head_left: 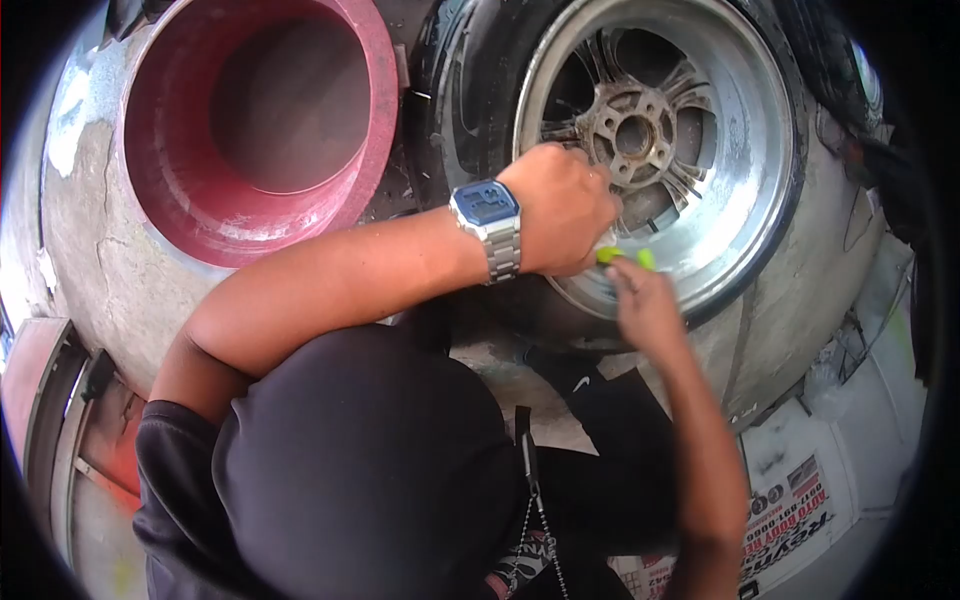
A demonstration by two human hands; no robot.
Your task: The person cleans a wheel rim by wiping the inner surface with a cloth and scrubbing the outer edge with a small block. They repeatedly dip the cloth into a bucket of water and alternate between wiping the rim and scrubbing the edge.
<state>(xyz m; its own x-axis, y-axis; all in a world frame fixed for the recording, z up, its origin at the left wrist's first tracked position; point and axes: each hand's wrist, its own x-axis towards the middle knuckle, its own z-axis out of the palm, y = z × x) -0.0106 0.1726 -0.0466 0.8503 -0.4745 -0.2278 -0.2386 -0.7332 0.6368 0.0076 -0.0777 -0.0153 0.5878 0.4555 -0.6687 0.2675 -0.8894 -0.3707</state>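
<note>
My left hand, with a metal-banded watch on the wrist, is closed at the near left edge of an alloy wheel rim. Its fingers curl downward, out of sight. Just right of it, my right hand is closed in a pinch on a small bright yellow-green piece, slightly blurred, close over the rim's inner wall. I cannot tell what kind of thing the piece is. The wheel lies flat with its hub visible, inside a black tire.
Left of the tire stands a round red-walled container with a wide opening. Grey concrete floor surrounds both. A printed banner lies at the lower right, and a metal frame stands at the lower left.
</note>
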